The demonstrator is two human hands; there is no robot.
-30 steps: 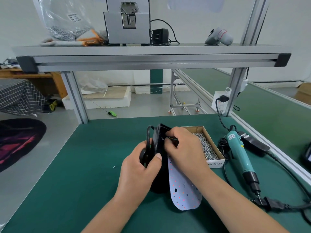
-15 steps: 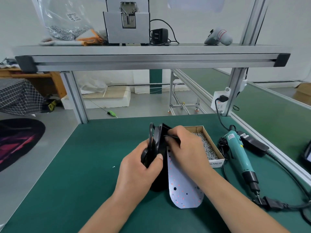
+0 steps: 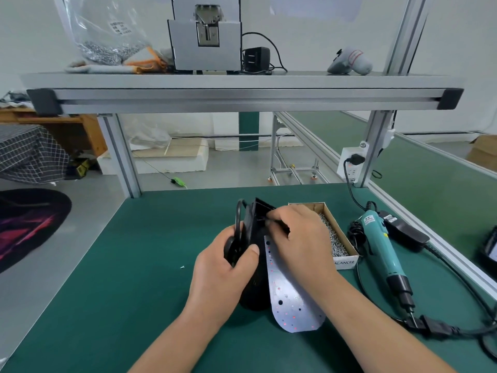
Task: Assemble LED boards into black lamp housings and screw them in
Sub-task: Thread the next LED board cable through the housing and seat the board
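Observation:
A black lamp housing [image 3: 254,286] stands tilted on its edge on the green table, its open side facing right. My left hand [image 3: 223,270] grips its back and bracket. A white LED board [image 3: 290,300] with small red dots leans out of the housing, its rounded end resting on the table. My right hand [image 3: 298,243] reaches into the top of the housing, fingertips pinching thin wires there; the exact hold is partly hidden.
A cardboard box of screws [image 3: 333,238] sits right of my hands. A teal electric screwdriver [image 3: 382,251] lies further right, its cable [image 3: 462,329] trailing along the table. One loose screw [image 3: 182,267] lies left. An aluminium shelf [image 3: 242,98] spans overhead.
The LED board has swung a little outward and to the right at its lower end. My right fingers have shifted slightly at the housing's top. My left hand keeps its hold.

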